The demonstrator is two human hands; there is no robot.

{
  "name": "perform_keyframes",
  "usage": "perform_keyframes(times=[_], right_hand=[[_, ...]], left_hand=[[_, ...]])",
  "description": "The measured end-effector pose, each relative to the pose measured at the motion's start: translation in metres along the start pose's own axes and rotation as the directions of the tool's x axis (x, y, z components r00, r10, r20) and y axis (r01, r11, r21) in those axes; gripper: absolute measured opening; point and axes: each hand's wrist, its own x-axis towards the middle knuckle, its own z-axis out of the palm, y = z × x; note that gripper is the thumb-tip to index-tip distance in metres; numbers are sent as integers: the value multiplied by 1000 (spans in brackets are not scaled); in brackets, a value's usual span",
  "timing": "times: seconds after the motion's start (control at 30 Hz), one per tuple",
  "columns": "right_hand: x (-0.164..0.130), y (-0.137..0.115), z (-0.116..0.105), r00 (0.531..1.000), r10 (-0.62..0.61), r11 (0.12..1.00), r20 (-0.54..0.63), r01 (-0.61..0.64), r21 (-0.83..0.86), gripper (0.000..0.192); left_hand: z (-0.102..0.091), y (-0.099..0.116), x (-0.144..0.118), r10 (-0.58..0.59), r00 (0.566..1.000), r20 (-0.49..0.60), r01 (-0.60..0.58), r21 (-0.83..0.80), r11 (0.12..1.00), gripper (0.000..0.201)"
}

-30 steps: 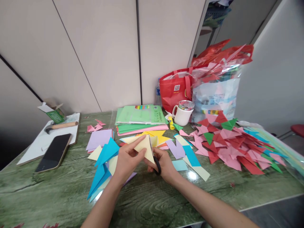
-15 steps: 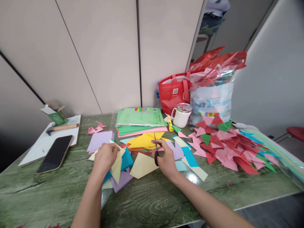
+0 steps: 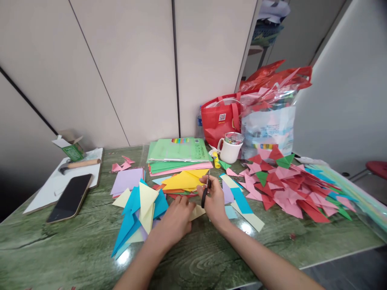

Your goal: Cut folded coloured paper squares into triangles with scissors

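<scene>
My right hand (image 3: 215,201) is wrapped round a pair of scissors (image 3: 204,197) with black handles, blades pointing up and away. Just left of it, my left hand (image 3: 177,217) is closed with curled fingers on a cream paper piece (image 3: 198,213), partly hidden beneath them. On the left, cream folded pieces (image 3: 147,203) lie over blue paper pieces (image 3: 127,225) and purple ones in a loose pile. Beyond both hands sit yellow folded papers (image 3: 184,180) on orange and red ones. Blue and cream strips (image 3: 242,199) rest right of my right hand.
Purple squares (image 3: 127,180), a phone (image 3: 71,197) and a hammer (image 3: 81,163) lie to the left. Green paper packs (image 3: 178,150), a glue stick (image 3: 215,159) and a white mug (image 3: 230,152) stand behind. A red and pink paper heap (image 3: 290,183) spreads at right before bags (image 3: 269,129).
My left hand has left the cream pieces on the left pile and moved right to the other cream paper piece. My right hand has shifted slightly right with the scissors.
</scene>
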Motion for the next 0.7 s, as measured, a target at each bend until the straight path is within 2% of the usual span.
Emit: perform_keyframes(times=[0.13,0.27,0.33,0.4,0.47,0.53,0.6,0.63,0.7], right_hand=[[-1,-3,0,999,22,997,-28,-20,68,25],[0,-7,-1,994,20,993,-107,-7,121,27],[0,-10,-2,991,12,991,-135,6,130,26],[0,-13,-2,990,9,987,-141,14,158,26],[0,-13,-1,990,20,982,-139,6,187,27],[0,-12,0,991,47,974,-125,-17,227,28],[0,-10,2,992,103,947,-67,-77,311,32],[-1,-9,4,990,140,922,-13,-126,365,33],[-2,-8,5,970,210,857,120,-241,455,37]], left_hand=[[0,0,-1,49,998,43,-50,28,998,55],[-1,-11,3,-27,998,60,25,37,999,64],[-3,-15,6,-55,998,15,55,10,998,70],[-8,-16,9,-51,992,-119,41,-87,995,71],[-13,-15,10,-102,943,-318,24,-240,970,62],[-17,-13,10,-246,845,-475,30,-418,908,49],[-18,-13,10,-408,749,-522,38,-581,813,40],[-17,-14,9,-468,717,-516,30,-648,761,39],[-14,-17,10,-534,695,-481,-11,-750,662,38]])
